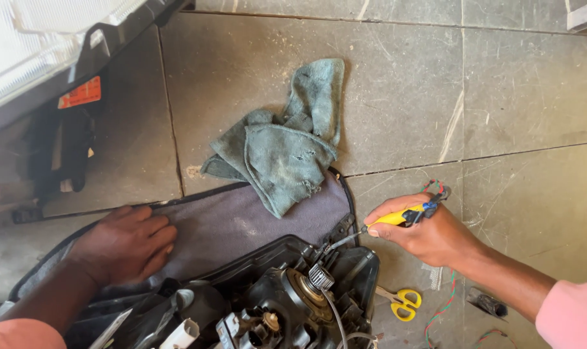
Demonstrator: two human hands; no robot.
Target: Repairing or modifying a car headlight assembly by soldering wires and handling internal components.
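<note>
Yellow-handled tool (397,217) w/ a thin metal shaft sits clamped in the right hand (429,234), fingers curled tight round the grip; its tip points down-left into the back of a black headlamp housing (287,291) at bottom centre of the frame. Red, green & blue wires (435,190) bunch at the tool's rear end, above the knuckles. Left hand (127,242) lies flat, palm down, fingers together, holding nothing, on a grey-purple mat (235,223) just left of the housing, which lies on that mat on the floor. Housing shows a round socket w/ a ribbed metal cap (320,276) and a thin cable running down from it. A crumpled teal rag (287,145) rests at the mat's top edge, partly on the grey tiled floor (500,97). Yellow scissors (402,302) lie on the tiles below the right wrist, w/ a twisted red-green wire (443,309) just beside them. Top left: edge of a light-coloured vehicle part w/ an orange sticker (80,92).
</note>
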